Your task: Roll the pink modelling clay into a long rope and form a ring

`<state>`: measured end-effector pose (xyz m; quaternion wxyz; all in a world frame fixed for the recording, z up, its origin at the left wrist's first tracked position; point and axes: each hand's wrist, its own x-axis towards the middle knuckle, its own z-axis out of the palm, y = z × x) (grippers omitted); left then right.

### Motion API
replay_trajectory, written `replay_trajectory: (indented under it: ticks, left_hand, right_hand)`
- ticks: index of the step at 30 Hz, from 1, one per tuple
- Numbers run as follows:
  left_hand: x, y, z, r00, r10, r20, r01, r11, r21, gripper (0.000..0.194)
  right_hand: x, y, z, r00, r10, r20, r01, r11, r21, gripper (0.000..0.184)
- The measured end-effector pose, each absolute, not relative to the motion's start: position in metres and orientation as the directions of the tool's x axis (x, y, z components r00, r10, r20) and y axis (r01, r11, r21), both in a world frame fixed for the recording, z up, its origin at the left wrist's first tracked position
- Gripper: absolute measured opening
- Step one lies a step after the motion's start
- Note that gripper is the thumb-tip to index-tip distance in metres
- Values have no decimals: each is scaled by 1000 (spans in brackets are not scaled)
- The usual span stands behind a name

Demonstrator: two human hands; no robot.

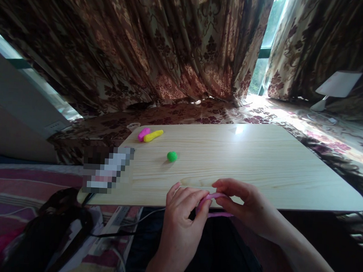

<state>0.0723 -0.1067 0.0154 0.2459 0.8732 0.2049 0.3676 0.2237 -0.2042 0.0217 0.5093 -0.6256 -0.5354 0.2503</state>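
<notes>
Over the front edge of the table, both hands hold one strip of pinkish-purple modelling clay (218,214), bent into a loop. My left hand (182,213) pinches its curved end between thumb and fingers. On the other side, my right hand (246,198) grips the strip between thumb and fingertips, partly covering it. A green clay ball (172,156) sits on the tabletop beyond my left hand. Farther back on the left lie a yellow clay roll (153,136) and a magenta clay piece (144,134), touching each other.
The pale wood-grain table (259,160) has rounded corners. A pixelated, blurred-out object (111,169) lies at its left edge. Cables and a dark strap hang at the lower left, beside a striped bed cover (8,183). A white lamp (338,84) stands on the ledge at right; patterned curtains hang behind.
</notes>
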Motion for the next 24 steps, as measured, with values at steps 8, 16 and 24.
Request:
replay_trajectory:
  ticks: [8, 16, 24]
  left_hand:
    - [72, -105, 18, 658, 528, 537, 188, -806, 562, 13]
    - [71, -107, 16, 666, 535, 520, 189, -795, 576, 21]
    - [70, -107, 14, 650, 541, 533, 207, -801, 561, 24]
  right_hand:
    - [222, -202, 30, 271, 924, 268, 505, 101, -857, 10]
    - [224, -204, 26, 270, 937, 221, 381, 107, -918, 13]
    - [230, -207, 29, 244, 953, 182, 381, 78, -921, 11]
